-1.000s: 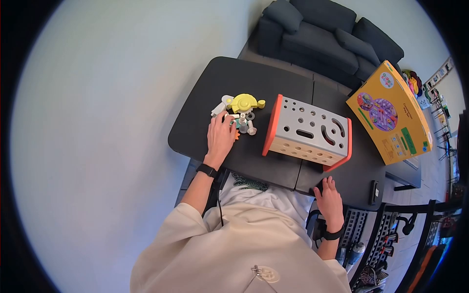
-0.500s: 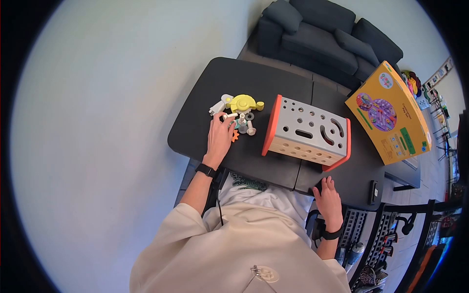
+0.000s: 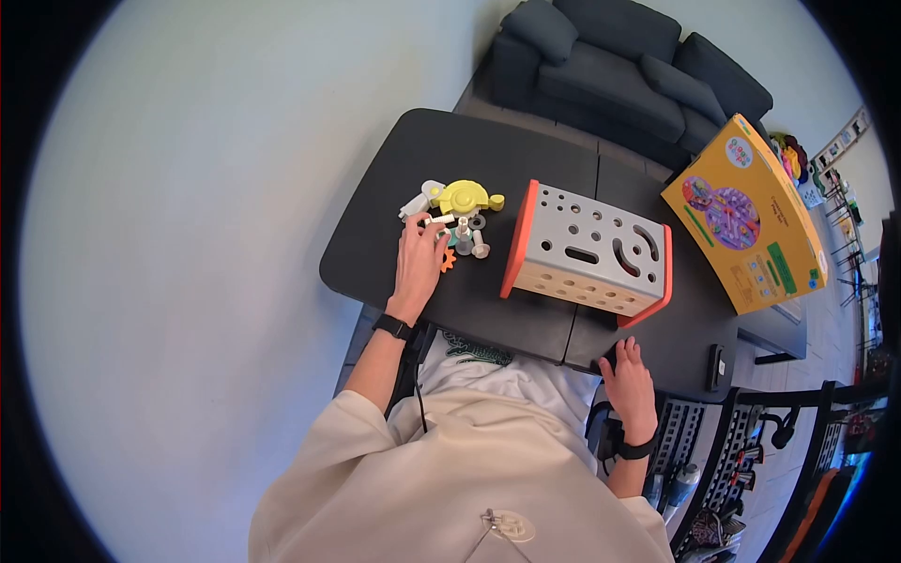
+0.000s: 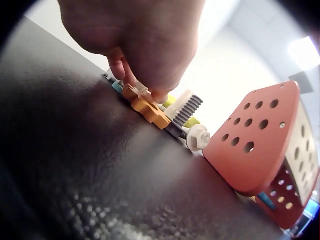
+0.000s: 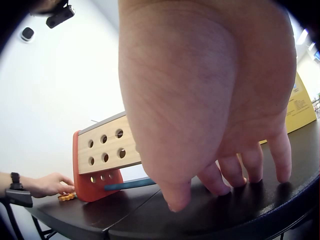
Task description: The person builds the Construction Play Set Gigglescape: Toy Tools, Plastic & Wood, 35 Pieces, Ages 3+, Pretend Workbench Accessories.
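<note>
At the pile of toy parts, the left hand [image 3: 418, 269] has its thumb and fingers bent round a small white bolt [image 3: 438, 220]; the exact contact is partly hidden. Close to the thumb lies an orange gear [image 3: 448, 262], seen in the left wrist view below the left hand [image 4: 145, 42]. A yellow toy part [image 3: 464, 197] and a white part [image 3: 413, 205] lie beyond the fingers. Grey and white bolts [image 3: 480, 245] are to their right. With its fingers spread, the right hand [image 3: 632, 392] rests its fingertips on the black table [image 5: 250, 205].
A grey-topped toy workbench [image 3: 601, 239] with red ends stands mid-table. Behind it on the right leans a yellow box [image 3: 746, 220]. A small black device [image 3: 716, 368] lies at the right edge. Beyond the table is a dark sofa [image 3: 601, 80].
The left hand and white bolt have shifted slightly left relative to the pile, and more of the orange gear shows. The right hand has stayed still.
</note>
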`<state>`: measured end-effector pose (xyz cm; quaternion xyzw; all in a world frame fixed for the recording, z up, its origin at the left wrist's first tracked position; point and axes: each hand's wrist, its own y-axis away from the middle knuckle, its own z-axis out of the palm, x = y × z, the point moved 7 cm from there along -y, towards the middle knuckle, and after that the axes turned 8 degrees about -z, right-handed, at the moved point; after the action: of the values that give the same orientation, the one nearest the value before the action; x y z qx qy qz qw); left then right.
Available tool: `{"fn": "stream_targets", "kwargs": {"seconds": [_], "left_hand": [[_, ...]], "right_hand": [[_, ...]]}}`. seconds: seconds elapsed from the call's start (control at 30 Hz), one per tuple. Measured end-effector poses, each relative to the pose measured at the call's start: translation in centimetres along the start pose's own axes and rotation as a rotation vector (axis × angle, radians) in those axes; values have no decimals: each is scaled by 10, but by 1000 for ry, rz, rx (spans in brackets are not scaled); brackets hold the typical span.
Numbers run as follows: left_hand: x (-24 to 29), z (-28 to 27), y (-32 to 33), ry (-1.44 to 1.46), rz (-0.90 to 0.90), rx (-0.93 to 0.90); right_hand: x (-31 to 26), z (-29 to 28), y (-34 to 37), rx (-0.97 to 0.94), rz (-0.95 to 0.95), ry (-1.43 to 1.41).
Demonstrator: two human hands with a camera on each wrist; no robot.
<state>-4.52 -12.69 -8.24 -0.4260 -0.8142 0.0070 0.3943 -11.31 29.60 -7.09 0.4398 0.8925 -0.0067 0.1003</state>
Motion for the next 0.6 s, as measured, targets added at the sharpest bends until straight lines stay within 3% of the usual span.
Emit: {"fn": "stream_targets", "kwargs": {"seconds": [0.17, 0.33, 0.5, 0.57, 0.6], "left_hand": [[3, -8, -1, 30, -3, 35], [16, -30, -6, 335, -163, 69], [64, -57, 8, 549, -169, 51], [93, -64, 24, 741, -69, 52], [109, -68, 34, 698, -58, 22]], "right_hand": [[1, 1, 0, 17, -10, 4], [-5, -9, 2, 93, -21, 52], [-16, -47, -1, 133, 10, -62], [-33, -64, -1, 145, 3, -100], [-48, -71, -2, 185, -82, -302]]}}
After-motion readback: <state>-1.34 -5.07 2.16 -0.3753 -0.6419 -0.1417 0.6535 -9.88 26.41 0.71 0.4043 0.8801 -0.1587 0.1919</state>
